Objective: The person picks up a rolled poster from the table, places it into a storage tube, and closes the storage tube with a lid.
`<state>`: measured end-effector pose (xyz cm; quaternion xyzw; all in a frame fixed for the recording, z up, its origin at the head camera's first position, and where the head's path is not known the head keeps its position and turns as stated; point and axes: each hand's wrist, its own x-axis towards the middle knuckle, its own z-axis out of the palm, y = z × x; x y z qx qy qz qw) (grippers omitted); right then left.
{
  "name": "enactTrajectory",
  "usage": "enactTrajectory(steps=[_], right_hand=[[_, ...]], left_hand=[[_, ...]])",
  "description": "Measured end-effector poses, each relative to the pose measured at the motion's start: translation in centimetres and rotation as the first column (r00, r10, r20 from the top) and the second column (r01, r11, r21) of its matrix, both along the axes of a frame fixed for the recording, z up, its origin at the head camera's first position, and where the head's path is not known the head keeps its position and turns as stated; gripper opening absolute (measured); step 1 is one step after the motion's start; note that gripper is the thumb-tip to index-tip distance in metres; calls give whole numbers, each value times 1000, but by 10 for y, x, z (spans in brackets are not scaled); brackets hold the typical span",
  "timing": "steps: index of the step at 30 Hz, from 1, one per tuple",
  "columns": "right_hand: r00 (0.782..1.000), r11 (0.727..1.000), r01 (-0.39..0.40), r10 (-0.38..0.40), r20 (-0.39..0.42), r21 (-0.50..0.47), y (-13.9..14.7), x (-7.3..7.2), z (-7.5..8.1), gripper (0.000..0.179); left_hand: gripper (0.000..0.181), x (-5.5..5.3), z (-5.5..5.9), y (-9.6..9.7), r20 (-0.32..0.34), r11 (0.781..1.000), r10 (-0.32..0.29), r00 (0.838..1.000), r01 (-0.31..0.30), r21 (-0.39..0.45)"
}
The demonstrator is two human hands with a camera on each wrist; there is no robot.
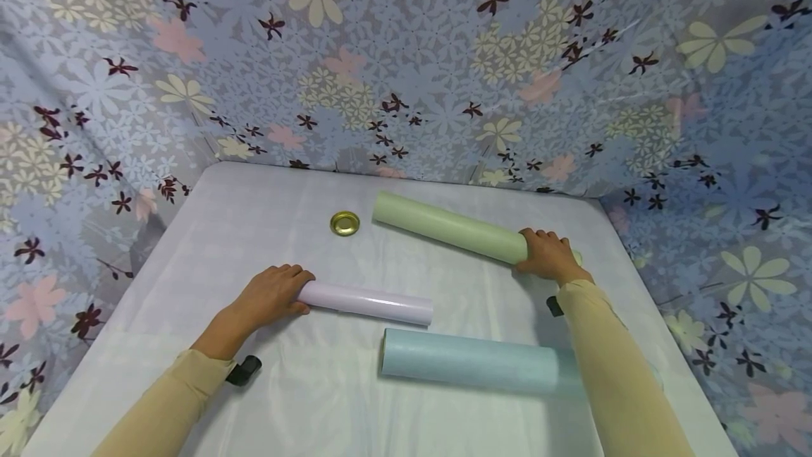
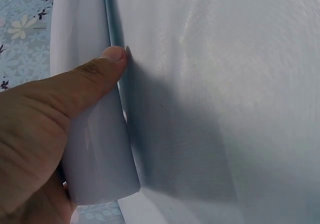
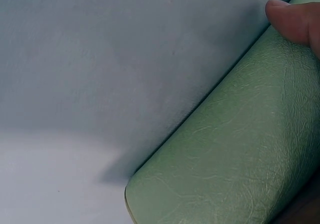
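A smooth lilac roll [image 1: 368,303] lies across the middle of the table, its left end under my left hand [image 1: 275,293]. In the left wrist view the thumb [image 2: 97,74] reaches over this roll while the fingers go round its far side, mostly hidden. Farther back, a longer pale green roll [image 1: 450,226] slants down to the right. My right hand [image 1: 547,256] grips it near its right end. Fine creases cover the green surface [image 3: 215,149] in the right wrist view, where the thumb [image 3: 292,21] lies along its edge.
A thick light blue roll [image 1: 476,362] lies nearest me at the right, partly behind my right sleeve [image 1: 618,372]. A small round gold dish [image 1: 345,223] sits left of the green roll. White cloth covers the table [image 1: 266,210]; flowered fabric [image 1: 406,55] hangs behind and at both sides.
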<state>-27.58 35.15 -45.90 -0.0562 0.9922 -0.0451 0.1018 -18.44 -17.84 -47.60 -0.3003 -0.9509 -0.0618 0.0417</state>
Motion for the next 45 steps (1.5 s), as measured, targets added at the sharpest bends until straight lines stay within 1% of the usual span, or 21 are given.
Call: enactTrajectory(steps=[9, 14, 20, 26, 31, 37, 40, 45], right_hand=[[1000, 1000, -10, 10, -11, -4, 4, 4, 2, 87], [1000, 1000, -16, 16, -22, -1, 5, 5, 4, 86], [999, 1000, -20, 20, -34, 2, 7, 6, 10, 83], [998, 999, -29, 30, -55, 18, 11, 8, 19, 80], [997, 999, -33, 35, -69, 25, 11, 14, 27, 80], [993, 998, -51, 54, -102, 30, 13, 22, 39, 79], [991, 998, -54, 57, -120, 30, 16, 26, 46, 79], [985, 998, -59, 64, -160, 37, 22, 33, 54, 79]], left_hand=[[50, 2, 3, 0, -9, 1000, 6, 1000, -6, -7], [50, 2, 4, -1, -18, 1000, 5, 1000, -5, 4], [51, 1, 7, -3, -44, 1000, 8, 999, -7, 24], [50, 2, 12, -5, -51, 999, 22, 998, -19, 46], [48, 4, 19, -6, -52, 997, 35, 998, -31, 65], [47, 5, 31, -10, -83, 996, 36, 996, -29, 80], [48, 6, 38, -12, -87, 996, 52, 995, -45, 82], [51, 6, 48, -17, -67, 993, 91, 994, -85, 81]])
